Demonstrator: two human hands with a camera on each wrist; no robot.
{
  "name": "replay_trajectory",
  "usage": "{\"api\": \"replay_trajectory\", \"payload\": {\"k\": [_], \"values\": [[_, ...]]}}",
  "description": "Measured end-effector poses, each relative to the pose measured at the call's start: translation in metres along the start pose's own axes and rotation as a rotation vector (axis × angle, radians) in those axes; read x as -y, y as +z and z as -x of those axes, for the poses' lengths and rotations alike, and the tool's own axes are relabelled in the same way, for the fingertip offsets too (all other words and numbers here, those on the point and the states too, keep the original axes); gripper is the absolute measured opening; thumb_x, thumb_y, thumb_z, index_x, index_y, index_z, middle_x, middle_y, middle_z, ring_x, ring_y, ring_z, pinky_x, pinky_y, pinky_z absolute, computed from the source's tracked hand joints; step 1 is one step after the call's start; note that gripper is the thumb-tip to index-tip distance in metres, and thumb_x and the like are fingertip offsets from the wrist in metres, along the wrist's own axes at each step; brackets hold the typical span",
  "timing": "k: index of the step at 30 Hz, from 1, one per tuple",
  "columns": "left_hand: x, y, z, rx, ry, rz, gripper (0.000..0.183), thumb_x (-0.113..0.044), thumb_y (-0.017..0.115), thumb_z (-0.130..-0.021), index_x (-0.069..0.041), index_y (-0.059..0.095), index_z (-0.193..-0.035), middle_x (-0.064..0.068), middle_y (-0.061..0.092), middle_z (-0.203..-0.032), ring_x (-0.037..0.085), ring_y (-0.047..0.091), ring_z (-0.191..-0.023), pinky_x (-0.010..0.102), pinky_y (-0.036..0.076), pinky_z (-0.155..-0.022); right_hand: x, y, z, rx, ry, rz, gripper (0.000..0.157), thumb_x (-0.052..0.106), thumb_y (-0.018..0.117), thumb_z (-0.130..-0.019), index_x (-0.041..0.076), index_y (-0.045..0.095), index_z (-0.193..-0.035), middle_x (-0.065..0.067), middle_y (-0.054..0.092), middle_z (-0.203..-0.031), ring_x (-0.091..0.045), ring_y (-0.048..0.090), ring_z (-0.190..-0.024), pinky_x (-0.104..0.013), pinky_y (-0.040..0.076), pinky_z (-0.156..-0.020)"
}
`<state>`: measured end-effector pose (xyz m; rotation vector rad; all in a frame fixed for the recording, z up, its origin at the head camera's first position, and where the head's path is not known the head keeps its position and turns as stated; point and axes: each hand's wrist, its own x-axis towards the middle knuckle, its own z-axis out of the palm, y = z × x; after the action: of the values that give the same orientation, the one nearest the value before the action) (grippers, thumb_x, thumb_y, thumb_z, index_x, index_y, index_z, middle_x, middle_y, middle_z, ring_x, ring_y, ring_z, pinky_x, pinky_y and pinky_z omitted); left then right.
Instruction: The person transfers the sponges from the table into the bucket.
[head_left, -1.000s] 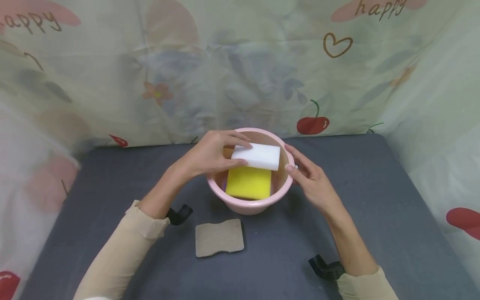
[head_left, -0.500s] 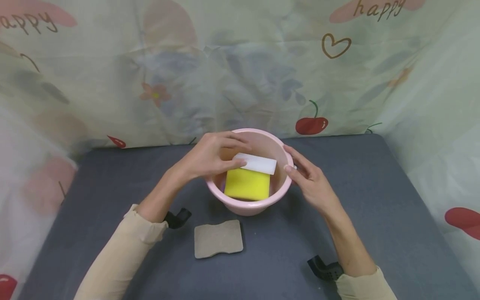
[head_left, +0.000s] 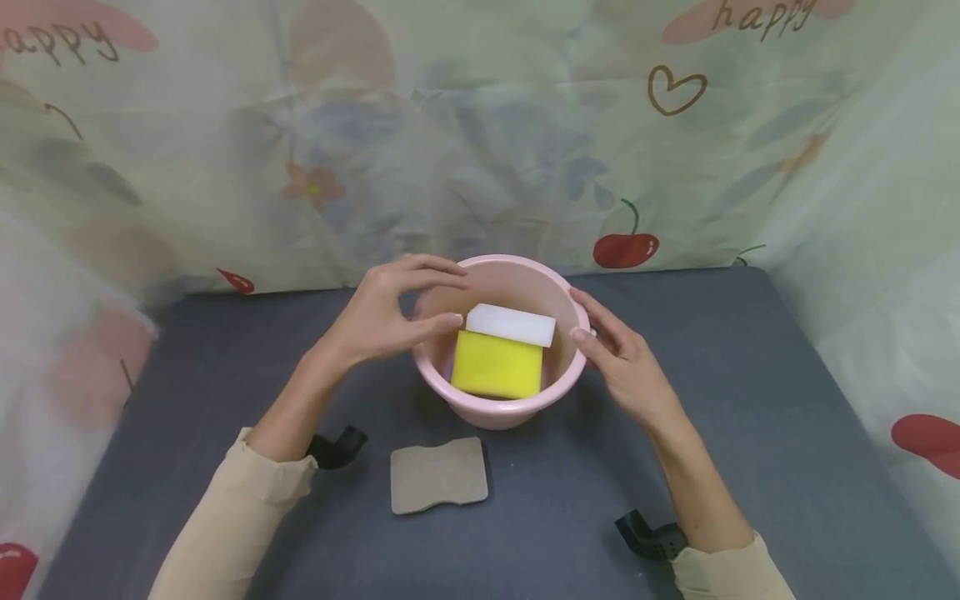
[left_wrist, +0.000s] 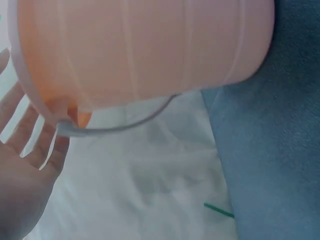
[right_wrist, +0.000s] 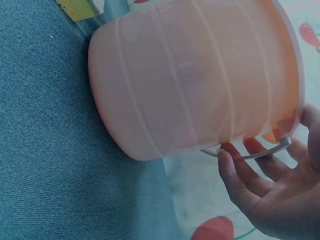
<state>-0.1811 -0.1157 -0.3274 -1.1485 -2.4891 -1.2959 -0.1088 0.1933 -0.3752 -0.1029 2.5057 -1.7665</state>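
A pink bucket (head_left: 495,407) with a wire handle (left_wrist: 120,129) stands upright on the dark table. Inside it a white sponge block (head_left: 512,325) leans behind a yellow sponge (head_left: 497,365); something purple shows partly beneath them. My left hand (head_left: 384,308) hovers at the bucket's left rim, fingers spread and extended, thumb tip just left of the white block and holding nothing. On the opposite side, my right hand (head_left: 626,358) grips the rim, its thumb at the edge and its fingers bent against the outer wall near the handle (right_wrist: 260,154).
A flat beige pad (head_left: 438,476) with notched sides lies on the table (head_left: 555,517) in front of the bucket. Patterned curtains (head_left: 480,150) hang behind and at both sides. Black wrist-camera mounts (head_left: 651,536) stick out from both forearms.
My left hand has lowered the white sponge block into the bucket, let go of it, and drawn back left to the rim. My right hand has stayed on the bucket.
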Motion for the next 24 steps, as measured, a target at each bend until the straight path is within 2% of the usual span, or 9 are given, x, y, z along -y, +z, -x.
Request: {"api": "replay_trajectory", "payload": {"k": [7,14,20,24], "values": [[0.003,-0.005,0.016,-0.040,0.003,-0.033,0.041,-0.026,0.081,-0.083,-0.017,0.072,-0.122,-0.007,0.065,-0.126,0.015,0.055,-0.121,0.045,0.046,-0.098,0.000,0.000,0.000,-0.004,-0.012,-0.007,0.056,0.024,0.059,-0.101,0.033,0.039,-0.153,-0.006,0.043,-0.152,-0.028,0.052,-0.129,-0.041,0.049,-0.098],[0.005,-0.009,0.037,-0.103,-0.010,-0.048,0.047,-0.019,0.083,-0.082,-0.017,0.070,-0.126,-0.003,0.066,-0.127,0.018,0.057,-0.122,0.046,0.046,-0.100,-0.001,0.001,0.000,-0.009,0.002,-0.024,0.055,0.025,0.059,-0.101,0.032,0.040,-0.152,-0.006,0.044,-0.151,-0.027,0.051,-0.130,-0.044,0.048,-0.100],[0.011,-0.008,0.058,-0.196,-0.019,-0.046,0.053,-0.013,0.085,-0.079,-0.017,0.068,-0.129,-0.004,0.061,-0.133,0.016,0.056,-0.121,0.036,0.049,-0.096,-0.002,0.003,0.000,-0.015,-0.010,-0.018,0.054,0.025,0.058,-0.102,0.032,0.040,-0.152,-0.006,0.041,-0.153,-0.029,0.049,-0.133,-0.048,0.046,-0.101],[0.015,-0.005,0.073,-0.245,-0.047,-0.050,0.054,-0.011,0.085,-0.078,-0.017,0.068,-0.129,-0.004,0.061,-0.131,0.014,0.058,-0.115,0.030,0.050,-0.091,-0.002,0.003,0.001,-0.013,-0.004,-0.011,0.053,0.027,0.057,-0.102,0.034,0.040,-0.152,-0.005,0.040,-0.154,-0.029,0.048,-0.134,-0.050,0.044,-0.103]]}}
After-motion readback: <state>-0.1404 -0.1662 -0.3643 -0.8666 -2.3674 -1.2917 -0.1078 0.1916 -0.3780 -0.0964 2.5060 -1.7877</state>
